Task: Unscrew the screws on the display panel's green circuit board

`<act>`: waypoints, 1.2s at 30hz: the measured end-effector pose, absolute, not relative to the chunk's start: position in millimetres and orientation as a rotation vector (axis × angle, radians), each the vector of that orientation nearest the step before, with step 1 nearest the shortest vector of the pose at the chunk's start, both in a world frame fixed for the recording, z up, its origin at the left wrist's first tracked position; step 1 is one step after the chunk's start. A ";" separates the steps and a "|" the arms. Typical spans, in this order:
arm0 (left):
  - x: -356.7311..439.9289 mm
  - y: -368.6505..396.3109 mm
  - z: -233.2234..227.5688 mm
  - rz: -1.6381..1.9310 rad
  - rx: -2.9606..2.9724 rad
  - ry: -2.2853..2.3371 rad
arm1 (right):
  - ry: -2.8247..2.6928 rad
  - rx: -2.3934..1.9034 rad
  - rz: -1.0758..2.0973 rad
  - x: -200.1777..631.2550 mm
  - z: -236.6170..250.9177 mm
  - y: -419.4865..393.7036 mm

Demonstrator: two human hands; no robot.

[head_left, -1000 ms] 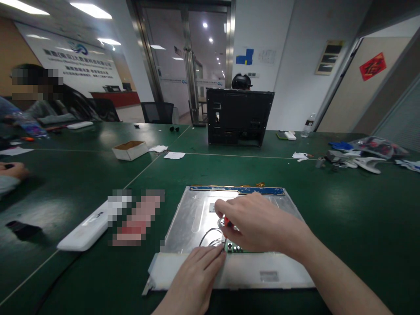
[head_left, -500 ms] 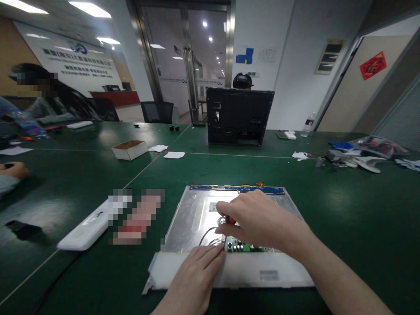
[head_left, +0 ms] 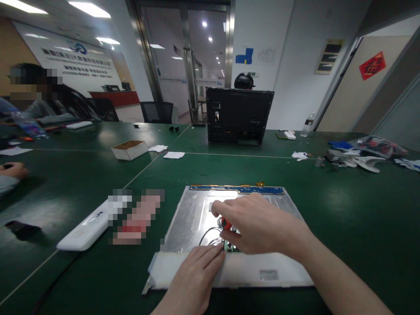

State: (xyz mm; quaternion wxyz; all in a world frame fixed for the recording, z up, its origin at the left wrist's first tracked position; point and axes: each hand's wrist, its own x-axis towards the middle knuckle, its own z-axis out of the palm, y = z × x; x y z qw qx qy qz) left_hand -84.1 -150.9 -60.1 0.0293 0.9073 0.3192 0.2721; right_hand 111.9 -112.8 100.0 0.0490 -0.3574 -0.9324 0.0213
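A green table [head_left: 344, 210] fills a lit office with glass doors. On it, near the front edge, lies a metal display panel [head_left: 197, 210]. The left hand [head_left: 193, 280] presses flat on its white strip — fingers together. The right hand [head_left: 259, 227] pinches a red-handled screwdriver [head_left: 225, 224] over the small green board [head_left: 229, 247].

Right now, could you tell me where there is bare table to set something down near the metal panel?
Bare green table lies right of the metal panel, and between it and the black casing. Left is crowded by the white device; both hands cover the panel's near edge.
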 end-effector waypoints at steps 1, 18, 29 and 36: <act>-84.4 -151.1 -60.9 0.848 2.802 0.985 | -2.830 -1.103 0.063 111.6 99.7 -112.2; -84.7 -151.5 -64.7 0.813 2.767 1.003 | -2.880 -1.083 0.055 110.5 102.1 -114.9; -84.0 -152.3 -54.9 0.791 2.810 1.005 | -2.830 -1.158 0.006 110.4 98.7 -110.3; -83.1 -152.4 -53.8 0.828 2.805 0.972 | -2.852 -1.108 0.033 110.4 101.6 -113.8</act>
